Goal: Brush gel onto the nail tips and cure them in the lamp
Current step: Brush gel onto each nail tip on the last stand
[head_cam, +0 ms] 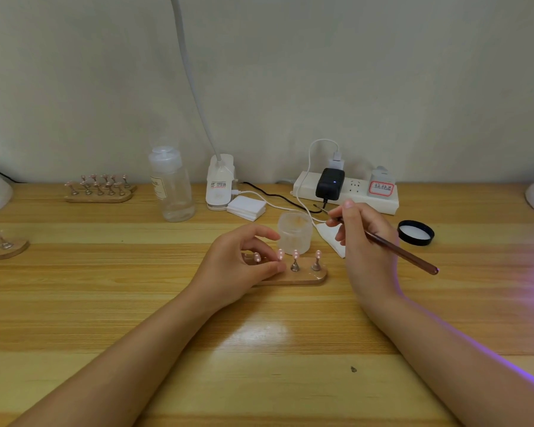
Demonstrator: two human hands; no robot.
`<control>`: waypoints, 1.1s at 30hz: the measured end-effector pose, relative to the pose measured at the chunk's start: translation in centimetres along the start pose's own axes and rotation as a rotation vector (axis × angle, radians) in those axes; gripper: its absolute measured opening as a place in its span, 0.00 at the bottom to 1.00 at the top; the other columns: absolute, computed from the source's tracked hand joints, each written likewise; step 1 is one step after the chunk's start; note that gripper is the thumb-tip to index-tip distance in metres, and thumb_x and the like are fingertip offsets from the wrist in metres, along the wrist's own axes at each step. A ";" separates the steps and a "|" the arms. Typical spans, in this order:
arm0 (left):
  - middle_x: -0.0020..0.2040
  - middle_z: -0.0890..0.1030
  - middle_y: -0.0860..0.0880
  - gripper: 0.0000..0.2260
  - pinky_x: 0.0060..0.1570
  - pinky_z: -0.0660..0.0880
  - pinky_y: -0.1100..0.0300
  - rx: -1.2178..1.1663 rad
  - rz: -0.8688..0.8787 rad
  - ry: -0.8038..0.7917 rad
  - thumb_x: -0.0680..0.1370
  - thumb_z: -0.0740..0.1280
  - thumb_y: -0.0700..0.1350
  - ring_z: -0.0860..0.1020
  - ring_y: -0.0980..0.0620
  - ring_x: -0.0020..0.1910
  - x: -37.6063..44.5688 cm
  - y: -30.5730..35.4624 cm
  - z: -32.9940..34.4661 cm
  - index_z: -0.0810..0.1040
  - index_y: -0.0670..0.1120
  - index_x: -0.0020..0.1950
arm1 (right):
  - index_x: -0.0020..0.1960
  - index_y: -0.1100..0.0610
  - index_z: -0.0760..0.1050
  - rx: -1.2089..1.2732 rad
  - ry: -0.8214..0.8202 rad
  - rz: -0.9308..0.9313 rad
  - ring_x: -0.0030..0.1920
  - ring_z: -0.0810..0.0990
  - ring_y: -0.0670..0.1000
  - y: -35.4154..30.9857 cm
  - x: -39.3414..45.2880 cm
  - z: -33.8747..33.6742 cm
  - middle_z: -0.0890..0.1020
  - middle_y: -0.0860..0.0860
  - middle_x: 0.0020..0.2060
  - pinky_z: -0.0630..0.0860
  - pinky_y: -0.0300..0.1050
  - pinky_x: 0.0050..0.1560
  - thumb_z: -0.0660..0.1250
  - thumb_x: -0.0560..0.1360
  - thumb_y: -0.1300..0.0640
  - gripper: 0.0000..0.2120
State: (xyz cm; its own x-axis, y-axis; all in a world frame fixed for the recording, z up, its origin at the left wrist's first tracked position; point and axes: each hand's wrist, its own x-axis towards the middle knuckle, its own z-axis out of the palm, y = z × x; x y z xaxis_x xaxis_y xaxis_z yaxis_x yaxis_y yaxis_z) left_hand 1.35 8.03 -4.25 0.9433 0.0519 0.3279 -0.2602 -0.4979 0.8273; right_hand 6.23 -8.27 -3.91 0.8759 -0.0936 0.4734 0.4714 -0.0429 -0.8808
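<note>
A small wooden stand [302, 277] lies at the table's middle with several pink nail tips [296, 254] on metal pegs. My left hand [244, 260] curls over the stand's left end, its fingers pinching one peg just below a nail tip. My right hand [361, 238] holds a thin brown brush [398, 249] like a pen, its bristle end pointing up-left behind an open frosted gel jar [295, 231]. The jar stands just behind the stand. Purple light spills in from the right edge; the lamp itself is out of view.
The jar's black lid [416, 232] lies to the right. Behind are a clear bottle [171, 183], a clip-lamp base [219, 183], white pads [246, 208], a power strip [346, 191] with cables, and a white wipe [332, 237]. Two more nail stands [99, 189] [0, 245] sit left.
</note>
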 end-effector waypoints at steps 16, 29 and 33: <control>0.37 0.82 0.58 0.19 0.39 0.69 0.74 0.054 0.005 -0.059 0.65 0.76 0.43 0.76 0.64 0.39 0.1 -0.2 -0.9 0.75 0.58 0.49 | 0.36 0.51 0.77 0.004 -0.013 0.019 0.30 0.71 0.37 -0.1 0.0 -0.2 0.78 0.40 0.28 0.67 0.28 0.30 0.58 0.79 0.55 0.15; 0.41 0.81 0.51 0.06 0.41 0.69 0.76 0.113 -0.073 -0.190 0.69 0.73 0.41 0.77 0.58 0.42 0.2 -0.4 -3.0 0.80 0.52 0.37 | 0.37 0.51 0.77 -0.019 -0.053 0.018 0.32 0.73 0.36 0.2 0.0 -0.3 0.78 0.39 0.29 0.68 0.26 0.33 0.58 0.79 0.56 0.14; 0.42 0.81 0.50 0.09 0.44 0.71 0.70 0.157 -0.018 -0.186 0.69 0.73 0.41 0.77 0.56 0.44 0.2 -0.4 -3.0 0.78 0.53 0.34 | 0.37 0.51 0.77 -0.020 -0.060 0.013 0.31 0.72 0.36 0.3 0.0 -0.3 0.78 0.40 0.29 0.68 0.27 0.32 0.59 0.79 0.56 0.14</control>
State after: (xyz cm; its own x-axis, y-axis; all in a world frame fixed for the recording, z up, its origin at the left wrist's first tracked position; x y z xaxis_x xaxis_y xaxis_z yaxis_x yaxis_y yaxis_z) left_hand 1.00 10.84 -3.12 0.9730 -0.0913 0.2121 -0.2216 -0.6273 0.7466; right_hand 6.30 -8.54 -4.18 0.8867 -0.0341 0.4611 0.4586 -0.0625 -0.8865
